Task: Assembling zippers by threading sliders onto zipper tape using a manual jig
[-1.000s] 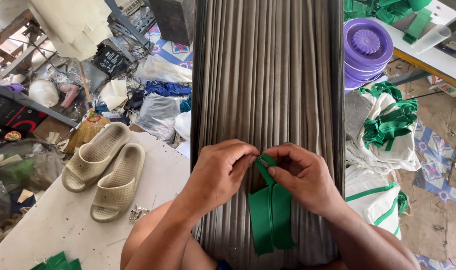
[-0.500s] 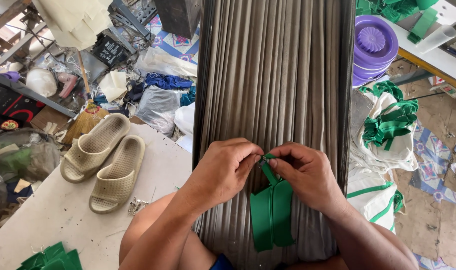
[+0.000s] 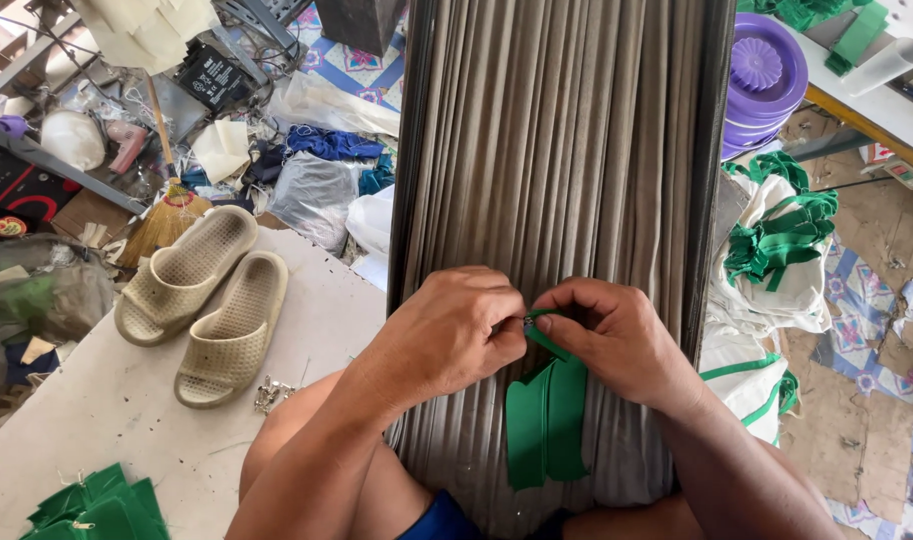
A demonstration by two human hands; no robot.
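Observation:
A green fabric strap, folded into a loop, lies on a long stack of grey pleated cloth that runs away from me over my lap. My left hand and my right hand meet at the strap's upper end, fingertips pinching it together. A small metal piece shows between the fingertips; what it is I cannot tell. The strap's lower ends hang free toward my knees.
A pale table at left holds a pair of beige slippers, small metal clips and a pile of green pieces. White bags with green straps sit at right, purple plastic lids beyond. Clutter covers the floor behind.
Both hands stay pinched on the strap's top end, fingers working slightly. The view has shifted a little; the green pieces at bottom left came further into view.

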